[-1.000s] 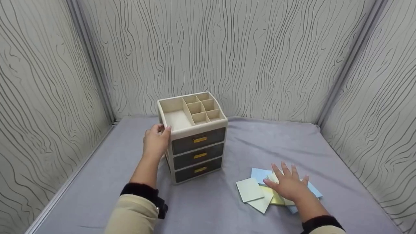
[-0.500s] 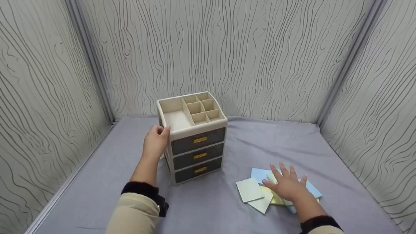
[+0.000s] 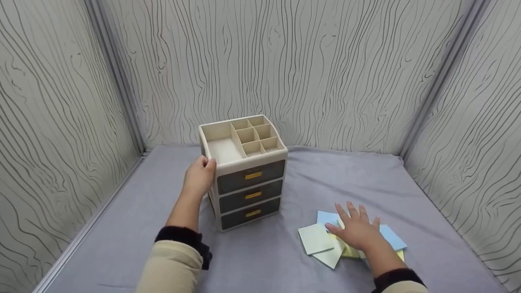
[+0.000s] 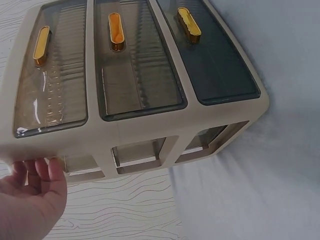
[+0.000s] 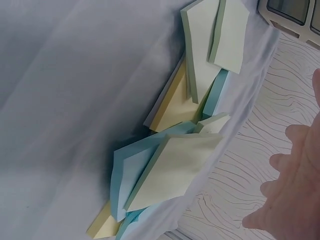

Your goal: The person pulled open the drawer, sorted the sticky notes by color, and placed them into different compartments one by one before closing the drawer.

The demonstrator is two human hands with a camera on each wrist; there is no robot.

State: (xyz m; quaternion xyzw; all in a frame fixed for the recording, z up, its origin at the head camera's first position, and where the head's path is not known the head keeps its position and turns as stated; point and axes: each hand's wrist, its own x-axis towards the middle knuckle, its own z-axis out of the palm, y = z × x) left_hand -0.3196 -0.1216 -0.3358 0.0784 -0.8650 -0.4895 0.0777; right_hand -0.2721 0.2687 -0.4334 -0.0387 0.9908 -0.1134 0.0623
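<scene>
Beige plastic met the left hand [image 3: 199, 178]: its fingers [image 3: 208, 163] curled round the upper left corner of the drawer organiser [image 3: 244, 171], thumb side on the near edge, gripping the frame just under the compartment tray. From the left wrist view the fingers [image 4: 37, 170] lay against the organiser's side wall, beside its open side windows. Over on the right, the right hand [image 3: 355, 230] was spread, fingers [image 3: 351, 210] straight and apart, lying flat over a loose pile of sticky-note pads [image 3: 321, 241] in pale green, blue and yellow; whether the palm pressed down I couldn't tell. The pads [image 5: 172, 165] overlapped one another on the grey cloth [image 3: 122, 228]. The organiser stood upright left of the pile, its three smoky drawers [image 3: 249, 193] with yellow handles [image 3: 253, 175] all closed. Wood-grain walls [image 3: 317, 69] boxed in the scene.
</scene>
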